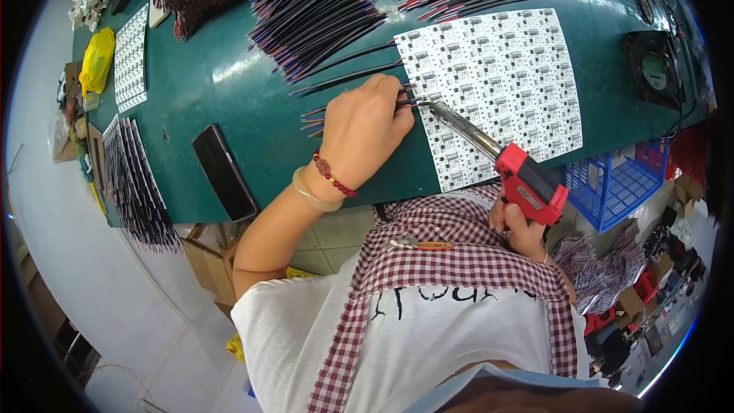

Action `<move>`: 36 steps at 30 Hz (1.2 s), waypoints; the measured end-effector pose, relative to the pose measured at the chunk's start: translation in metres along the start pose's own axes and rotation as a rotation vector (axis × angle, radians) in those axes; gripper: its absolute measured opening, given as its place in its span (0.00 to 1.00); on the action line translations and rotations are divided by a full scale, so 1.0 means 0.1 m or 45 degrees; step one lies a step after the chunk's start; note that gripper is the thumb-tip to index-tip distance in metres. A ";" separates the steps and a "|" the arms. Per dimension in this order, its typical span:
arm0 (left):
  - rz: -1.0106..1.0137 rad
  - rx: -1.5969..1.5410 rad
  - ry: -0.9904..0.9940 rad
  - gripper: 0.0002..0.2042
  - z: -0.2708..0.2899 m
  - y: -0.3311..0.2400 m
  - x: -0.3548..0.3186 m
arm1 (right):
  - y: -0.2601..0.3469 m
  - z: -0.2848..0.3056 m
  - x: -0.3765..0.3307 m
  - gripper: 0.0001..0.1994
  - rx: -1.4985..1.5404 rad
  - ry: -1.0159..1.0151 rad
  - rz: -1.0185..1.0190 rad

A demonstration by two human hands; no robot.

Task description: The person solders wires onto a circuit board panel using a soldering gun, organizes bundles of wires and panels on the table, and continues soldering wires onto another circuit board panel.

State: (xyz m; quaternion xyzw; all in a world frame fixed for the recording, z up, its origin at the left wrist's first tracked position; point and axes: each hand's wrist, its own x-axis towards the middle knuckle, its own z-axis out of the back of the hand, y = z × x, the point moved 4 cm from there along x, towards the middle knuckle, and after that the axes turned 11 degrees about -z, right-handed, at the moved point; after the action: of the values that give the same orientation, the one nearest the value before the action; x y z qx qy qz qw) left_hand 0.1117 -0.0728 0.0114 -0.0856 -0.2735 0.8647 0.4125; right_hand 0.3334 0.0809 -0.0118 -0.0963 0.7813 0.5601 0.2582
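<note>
With the left hand (365,128) pinching thin red-and-black wires (319,116) at the white gridded circuit panel (497,84), the red pistol-grip soldering iron (508,164) clenched in the right hand (520,226) could burn those nearby fingertips.

I am seeing a glossy green tabletop (229,76) throwing soft highlights. The soldering gun (527,180) is showing a smooth red plastic body and a dull grey metal barrel. The circuit board panel (497,84) is looking matt white, the wires (321,11) plastic-sheathed, the phone (224,172) glassy black, the apron (451,252) woven checked cloth.
</note>
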 end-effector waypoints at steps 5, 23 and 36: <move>0.018 0.002 0.018 0.07 0.00 0.02 0.01 | -0.05 -0.01 0.00 0.10 -0.065 0.050 -0.014; 0.003 0.015 -0.005 0.06 0.01 0.00 0.01 | 0.05 -0.05 -0.01 0.06 0.105 -0.019 -0.051; -0.006 0.036 0.002 0.06 0.00 0.01 0.01 | 0.06 -0.02 -0.04 0.14 0.095 -0.044 0.037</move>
State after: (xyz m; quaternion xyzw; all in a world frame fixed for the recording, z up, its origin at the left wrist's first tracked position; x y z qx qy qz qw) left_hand 0.1102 -0.0723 0.0113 -0.0799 -0.2609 0.8676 0.4158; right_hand 0.3337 0.0803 -0.0044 -0.0654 0.7983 0.5360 0.2669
